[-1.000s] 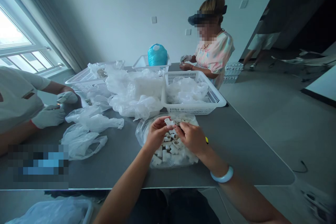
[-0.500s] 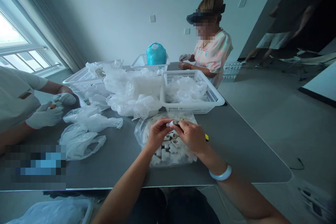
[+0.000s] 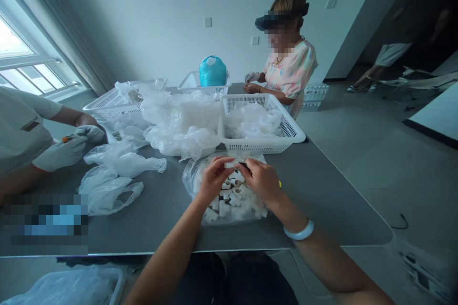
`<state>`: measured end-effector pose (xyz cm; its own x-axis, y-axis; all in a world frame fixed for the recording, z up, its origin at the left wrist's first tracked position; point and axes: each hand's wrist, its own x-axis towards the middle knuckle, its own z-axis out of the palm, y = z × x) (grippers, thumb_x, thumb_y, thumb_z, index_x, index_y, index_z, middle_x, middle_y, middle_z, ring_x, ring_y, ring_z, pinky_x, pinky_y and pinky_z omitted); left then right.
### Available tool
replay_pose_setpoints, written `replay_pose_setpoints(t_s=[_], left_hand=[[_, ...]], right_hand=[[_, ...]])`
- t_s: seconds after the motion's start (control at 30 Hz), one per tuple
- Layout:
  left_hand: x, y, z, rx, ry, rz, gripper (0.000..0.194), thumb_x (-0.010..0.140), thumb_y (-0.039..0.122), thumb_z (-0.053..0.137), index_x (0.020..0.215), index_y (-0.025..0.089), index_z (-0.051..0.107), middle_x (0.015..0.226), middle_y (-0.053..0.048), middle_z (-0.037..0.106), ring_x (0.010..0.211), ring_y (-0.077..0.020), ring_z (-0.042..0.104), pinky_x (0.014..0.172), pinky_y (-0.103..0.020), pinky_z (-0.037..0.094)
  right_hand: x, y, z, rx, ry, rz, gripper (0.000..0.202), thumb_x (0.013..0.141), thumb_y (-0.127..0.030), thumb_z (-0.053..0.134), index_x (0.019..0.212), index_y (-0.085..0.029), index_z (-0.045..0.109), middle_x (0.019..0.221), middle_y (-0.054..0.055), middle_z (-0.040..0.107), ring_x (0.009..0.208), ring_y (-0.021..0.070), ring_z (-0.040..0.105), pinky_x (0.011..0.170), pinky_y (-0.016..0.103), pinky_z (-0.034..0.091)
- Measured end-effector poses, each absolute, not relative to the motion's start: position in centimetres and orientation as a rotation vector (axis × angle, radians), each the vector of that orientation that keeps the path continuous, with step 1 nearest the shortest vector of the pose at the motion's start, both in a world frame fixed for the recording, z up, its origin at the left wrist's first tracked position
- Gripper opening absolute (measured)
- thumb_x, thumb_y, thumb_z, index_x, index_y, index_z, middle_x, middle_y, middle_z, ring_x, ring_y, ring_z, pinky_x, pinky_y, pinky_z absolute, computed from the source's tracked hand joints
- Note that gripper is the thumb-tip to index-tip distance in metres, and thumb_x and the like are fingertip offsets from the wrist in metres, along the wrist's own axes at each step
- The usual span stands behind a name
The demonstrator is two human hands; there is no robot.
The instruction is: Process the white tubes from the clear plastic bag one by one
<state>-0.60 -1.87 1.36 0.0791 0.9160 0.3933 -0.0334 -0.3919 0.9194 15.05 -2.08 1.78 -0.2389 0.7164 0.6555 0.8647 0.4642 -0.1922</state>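
Note:
A small white tube-shaped piece (image 3: 231, 165) is pinched in the fingers of my left hand (image 3: 214, 178), above a pile of similar pieces. My right hand (image 3: 263, 181) is closed around a dark, narrow tool with a yellow end (image 3: 280, 184), its fingertips close against the white piece. Most of the tool is hidden by that hand. Below both hands, many short white tubular pieces (image 3: 225, 207) lie on a clear plastic bag (image 3: 189, 178) on the grey table (image 3: 322, 209).
White baskets with plastic bags (image 3: 265, 145) stand behind the pile; another holds a blue bag (image 3: 212, 72). Loose clear bags (image 3: 110, 190) lie at left. Gloved hands of one person (image 3: 60, 152) work at left; another person (image 3: 291, 71) is across the table.
The white piece has turned to lie more level between my fingers. At left the gloved hands have shifted slightly, and a person in the right background has moved farther right.

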Motion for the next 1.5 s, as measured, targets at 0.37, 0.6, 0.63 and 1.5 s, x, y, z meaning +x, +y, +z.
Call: replay_pose_setpoints(t_s=[0.37, 0.6, 0.63, 1.5], left_hand=[[-0.92, -1.69, 0.75, 2.041, 1.122, 1.446, 0.022, 0.075, 0.017, 0.06, 0.095, 0.022, 0.068, 0.09, -0.006, 0.062, 0.07, -0.0135, 0.056, 0.067, -0.026, 0.048], [-1.05, -1.6, 0.48, 2.154, 1.171, 1.482, 0.022, 0.076, 0.016, 0.057, 0.095, 0.023, 0.066, 0.092, -0.005, 0.061, 0.086, -0.0178, 0.059, 0.078, -0.03, 0.049], [-1.02, -1.59, 0.44, 2.15, 1.173, 1.491, 0.021, 0.076, 0.016, 0.057, 0.094, 0.023, 0.066, 0.092, -0.005, 0.061, 0.086, -0.0176, 0.059, 0.078, -0.03, 0.049], [-0.76, -1.27, 0.55, 1.369, 0.929, 1.431, 0.025, 0.065, 0.023, 0.074, 0.088, 0.02, 0.066, 0.099, -0.004, 0.062, 0.09, -0.0148, 0.059, 0.076, -0.025, 0.05]], right_hand=[[14.96, -2.37, 2.02, -1.292, -2.096, -0.307, 0.057, 0.093, -0.055, 0.021, 0.069, -0.017, 0.055, 0.059, 0.003, 0.058, 0.055, 0.0125, 0.053, 0.053, 0.025, 0.025], [14.67, -2.65, 1.81, -1.298, -2.115, -0.305, 0.056, 0.096, -0.049, 0.022, 0.065, -0.018, 0.056, 0.054, 0.002, 0.057, 0.051, 0.0116, 0.053, 0.049, 0.025, 0.022], [14.66, -2.6, 1.81, -1.308, -2.096, -0.313, 0.057, 0.095, -0.05, 0.021, 0.065, -0.018, 0.056, 0.054, 0.002, 0.057, 0.051, 0.0117, 0.053, 0.05, 0.025, 0.023], [14.37, -1.97, 2.08, -1.352, -2.054, -0.272, 0.052, 0.097, -0.044, 0.023, 0.068, -0.017, 0.056, 0.058, 0.003, 0.061, 0.053, 0.0126, 0.056, 0.051, 0.025, 0.026]])
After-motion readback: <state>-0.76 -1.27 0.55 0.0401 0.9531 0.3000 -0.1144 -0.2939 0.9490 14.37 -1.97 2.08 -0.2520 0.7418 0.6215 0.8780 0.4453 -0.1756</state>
